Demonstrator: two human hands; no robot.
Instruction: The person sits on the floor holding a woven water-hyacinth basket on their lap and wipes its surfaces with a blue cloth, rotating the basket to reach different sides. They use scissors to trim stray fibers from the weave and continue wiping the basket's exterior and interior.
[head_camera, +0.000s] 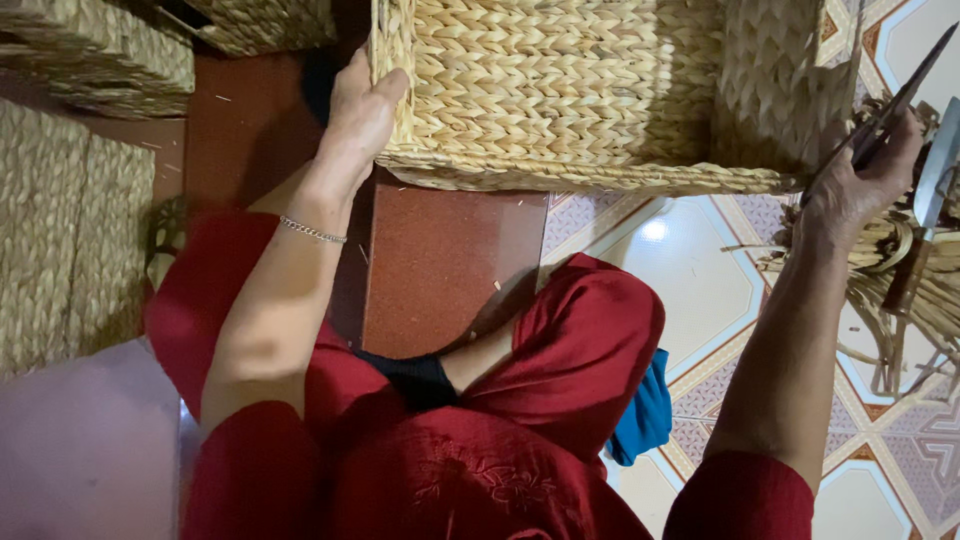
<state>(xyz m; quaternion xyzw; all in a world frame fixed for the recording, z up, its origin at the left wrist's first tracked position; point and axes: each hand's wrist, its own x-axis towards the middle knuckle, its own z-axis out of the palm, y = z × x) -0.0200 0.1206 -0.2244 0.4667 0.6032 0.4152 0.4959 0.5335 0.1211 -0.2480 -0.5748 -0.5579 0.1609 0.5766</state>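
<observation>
Tiled floor (700, 290) carries a woven basket (560, 90); left hand (362, 110) grips its rim, right hand (860, 175) holds scissors (900, 95).

The left hand (362, 112) grips the left rim of a large woven basket (560, 90) that stands on the floor. The right hand (862, 180) holds dark scissors (895, 95) at the basket's right corner. Loose straw strands (900, 290) lie just right of it. More woven baskets (70, 200) stand at the left.
</observation>
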